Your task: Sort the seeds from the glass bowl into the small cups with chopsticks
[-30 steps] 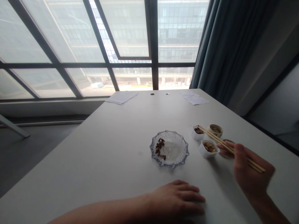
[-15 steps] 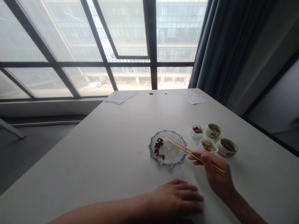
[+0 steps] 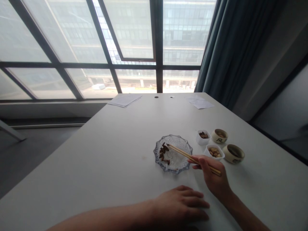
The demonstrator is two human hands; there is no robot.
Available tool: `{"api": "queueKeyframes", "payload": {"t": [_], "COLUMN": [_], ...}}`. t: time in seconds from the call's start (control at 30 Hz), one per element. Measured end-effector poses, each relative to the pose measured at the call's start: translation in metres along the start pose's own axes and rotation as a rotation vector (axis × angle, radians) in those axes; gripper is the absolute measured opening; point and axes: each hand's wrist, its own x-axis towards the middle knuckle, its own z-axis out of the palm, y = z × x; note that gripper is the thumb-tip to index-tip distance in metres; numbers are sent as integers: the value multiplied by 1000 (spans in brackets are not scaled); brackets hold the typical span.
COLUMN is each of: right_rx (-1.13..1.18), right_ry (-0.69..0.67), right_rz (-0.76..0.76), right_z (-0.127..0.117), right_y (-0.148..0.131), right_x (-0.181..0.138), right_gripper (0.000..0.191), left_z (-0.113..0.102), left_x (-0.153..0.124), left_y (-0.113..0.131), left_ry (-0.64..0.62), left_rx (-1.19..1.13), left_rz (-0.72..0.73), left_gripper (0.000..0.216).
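Wooden chopsticks (image 3: 181,152) are gripped in my right hand (image 3: 212,171), at the right rim of a clear glass dish (image 3: 178,165) with a scalloped edge. Their tips are close together beside small dark brown oblong pieces (image 3: 163,151) along the dish's left side. One dark piece seems to sit at the tips, though whether it is pinched I cannot tell. My left hand (image 3: 184,203) lies flat on the white table (image 3: 115,166) below the dish, fingers spread, holding nothing.
Right of the dish stand a small white tub of dark pieces (image 3: 203,137), a white tub of tan pieces (image 3: 215,151) and two cream cups (image 3: 219,136) with dark markings. Paper sheets (image 3: 125,100) lie at the far left, more paper (image 3: 201,102) at the far right. Windows rise behind.
My right hand has moved left, carrying the chopstick tips from the middle of the dish to the dark pieces. The tips have come closer together. My left hand stays put.
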Motion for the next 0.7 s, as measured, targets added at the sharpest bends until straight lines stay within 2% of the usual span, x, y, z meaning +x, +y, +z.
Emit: {"api": "queueKeyframes", "payload": {"t": [0.1, 0.27, 0.37, 0.53, 0.63, 0.7], "right_rx": [-23, -163, -304, -348, -316, -281], "right_ry": [120, 497, 635, 636, 627, 573], "right_rz": [-34, -70, -84, -42, -50, -48], "right_z": [-9, -39, -56, -68, -68, -63], "right_y": [-8, -35, -47, -49, -45, -39], "right_x": [1, 10, 17, 23, 19, 14], "right_gripper": [32, 37, 45, 53, 51, 48], "left_z": [-1, -4, -6, -4, -3, -2], "left_x": [1, 2, 2, 2, 1, 1], "left_y": [1, 2, 2, 0, -1, -1], "left_ry": [0, -12, -8, -9, -11, -14], "left_rx": [-12, -13, -11, -15, -10, -6], "left_rz": [-4, -2, -6, 6, 3, 5], "left_gripper": [43, 42, 42, 42, 41, 41]}}
